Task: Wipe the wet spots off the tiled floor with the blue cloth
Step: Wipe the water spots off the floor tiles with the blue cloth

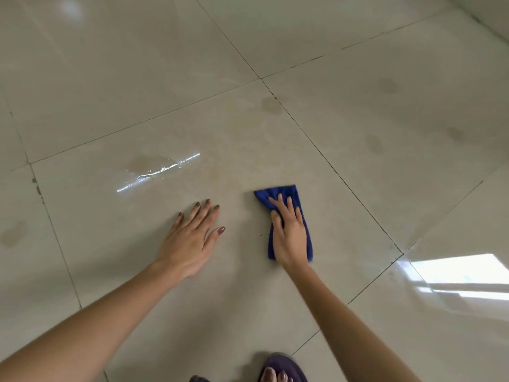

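A folded blue cloth (283,193) lies on the beige tiled floor (248,299). My right hand (289,232) lies flat on top of the cloth, fingers spread, pressing it down. My left hand (192,238) rests flat on the bare tile to the left of the cloth, fingers apart, holding nothing. A wet patch (148,164) glints further out on the left, beyond my left hand. Darker damp spots show at the tile corner (271,105) and on the right-hand tile (374,144).
Dark grout lines (330,164) cross the floor diagonally. More spots mark the far right tile (387,85) and the left tile (12,235). A bright window reflection (462,274) lies on the right. My foot in a purple sandal (281,368) shows at the bottom edge.
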